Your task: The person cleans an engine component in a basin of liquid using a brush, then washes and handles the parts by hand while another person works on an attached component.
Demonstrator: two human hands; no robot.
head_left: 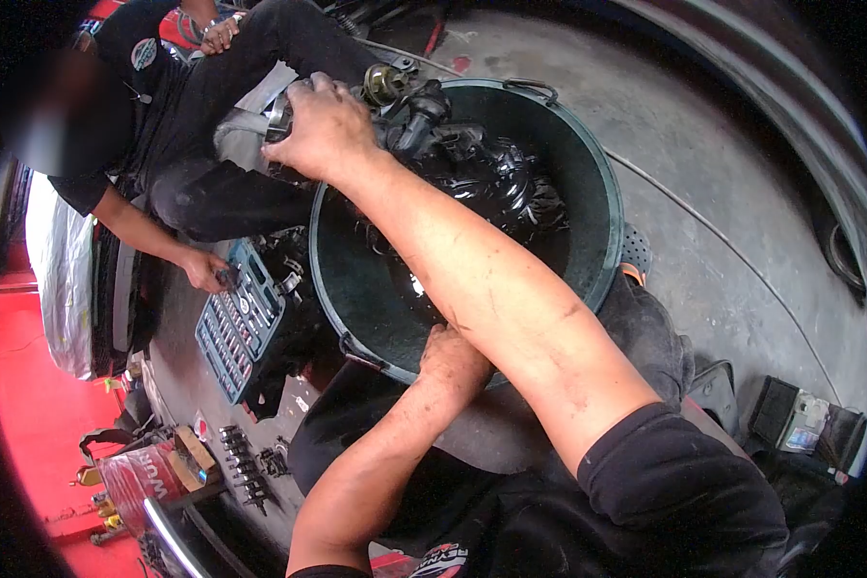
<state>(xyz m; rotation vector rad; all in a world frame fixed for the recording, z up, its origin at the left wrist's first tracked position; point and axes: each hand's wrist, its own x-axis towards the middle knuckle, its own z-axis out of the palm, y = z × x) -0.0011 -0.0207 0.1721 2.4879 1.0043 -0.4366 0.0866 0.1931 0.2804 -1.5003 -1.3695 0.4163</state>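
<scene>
My right hand reaches out past the far left rim of a large dark green tub, with its fingers curled round a dark metal part. Under my right forearm, my left hand is at the near rim, its fingers mostly hidden. Inside the tub lie black, wet, shiny parts in dark liquid. Beside my right hand, a dark cylindrical part and a round brass-coloured part sit at the rim.
A co-worker in black sits at the left, one hand at an open socket set. A camshaft-like part lies on the floor at lower left. A hose crosses the floor at right, near a dark box.
</scene>
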